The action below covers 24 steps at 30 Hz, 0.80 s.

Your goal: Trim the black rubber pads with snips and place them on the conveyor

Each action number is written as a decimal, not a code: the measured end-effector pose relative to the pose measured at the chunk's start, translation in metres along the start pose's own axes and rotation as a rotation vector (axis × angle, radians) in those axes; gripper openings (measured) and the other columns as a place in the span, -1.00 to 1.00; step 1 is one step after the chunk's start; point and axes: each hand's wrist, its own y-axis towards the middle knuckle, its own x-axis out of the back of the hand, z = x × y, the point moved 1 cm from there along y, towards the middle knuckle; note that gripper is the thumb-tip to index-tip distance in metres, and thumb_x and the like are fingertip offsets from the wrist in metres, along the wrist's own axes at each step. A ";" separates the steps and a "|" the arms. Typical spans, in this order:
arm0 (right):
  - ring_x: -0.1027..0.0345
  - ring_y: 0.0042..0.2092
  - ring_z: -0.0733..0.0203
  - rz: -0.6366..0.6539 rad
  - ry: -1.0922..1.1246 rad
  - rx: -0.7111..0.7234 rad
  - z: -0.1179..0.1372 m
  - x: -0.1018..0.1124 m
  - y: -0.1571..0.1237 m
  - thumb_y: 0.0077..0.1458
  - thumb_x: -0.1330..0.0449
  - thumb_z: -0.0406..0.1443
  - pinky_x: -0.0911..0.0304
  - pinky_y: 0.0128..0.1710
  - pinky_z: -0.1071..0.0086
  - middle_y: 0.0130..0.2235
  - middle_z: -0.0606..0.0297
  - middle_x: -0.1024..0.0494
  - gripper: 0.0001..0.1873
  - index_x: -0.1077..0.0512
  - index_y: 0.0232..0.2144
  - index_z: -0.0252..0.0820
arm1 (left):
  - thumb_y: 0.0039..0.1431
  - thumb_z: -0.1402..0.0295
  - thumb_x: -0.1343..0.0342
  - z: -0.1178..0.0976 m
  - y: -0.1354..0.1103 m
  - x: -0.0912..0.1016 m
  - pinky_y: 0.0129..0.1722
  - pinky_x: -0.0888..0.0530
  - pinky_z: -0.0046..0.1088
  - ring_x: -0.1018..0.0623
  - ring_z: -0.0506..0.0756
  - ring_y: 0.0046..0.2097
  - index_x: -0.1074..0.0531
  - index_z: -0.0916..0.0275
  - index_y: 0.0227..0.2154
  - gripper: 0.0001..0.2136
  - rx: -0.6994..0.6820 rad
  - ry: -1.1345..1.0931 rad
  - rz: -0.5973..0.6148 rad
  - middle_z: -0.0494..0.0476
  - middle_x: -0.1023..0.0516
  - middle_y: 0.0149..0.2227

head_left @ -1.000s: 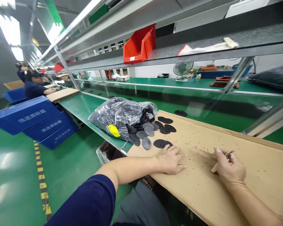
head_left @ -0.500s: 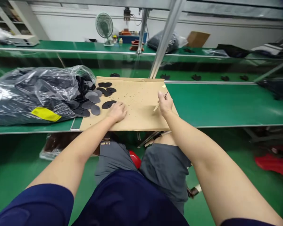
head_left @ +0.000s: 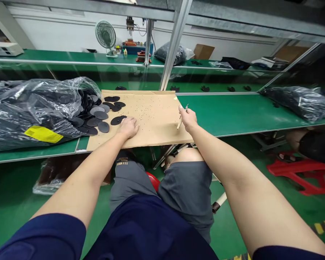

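Observation:
My left hand [head_left: 129, 127] lies palm down on a brown cardboard sheet [head_left: 154, 131], its fingers loosely bent. Its thumb side touches or partly covers a pair of black oval pieces [head_left: 117, 120]; what is under the palm is hidden. Over the sheet's right edge, my right hand [head_left: 189, 117] is closed around small nippers [head_left: 180, 122] with pale handles pointing down and a metal tip pointing up. More black ovals [head_left: 112, 99] lie in joined pairs at the sheet's upper left. Tiny dark specks are scattered across its middle.
On the left, a clear plastic bag [head_left: 38, 112] spills dark discs [head_left: 99, 115] onto the sheet. Several dark pieces [head_left: 205, 89] lie behind the metal rail. A metal post [head_left: 173, 47] rises behind the sheet. Another filled bag [head_left: 303, 103] and a red stool [head_left: 300, 173] are at right.
The view has turned to the right, bringing the right-hand bag and stool further in. My left hand stays on the cardboard, and my right hand still holds the nippers, tilted slightly more upright.

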 end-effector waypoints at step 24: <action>-0.29 -0.38 0.23 -0.061 0.350 -0.214 -0.013 0.002 -0.021 -0.03 -0.17 0.09 -0.22 -0.33 0.39 -0.41 0.25 -0.44 -0.53 -0.41 -0.44 -0.24 | 0.20 0.17 0.12 0.003 0.003 -0.004 0.22 -0.13 -0.21 -0.27 0.21 0.18 -0.42 0.32 -0.04 -0.59 0.018 -0.020 -0.004 0.27 -0.35 0.12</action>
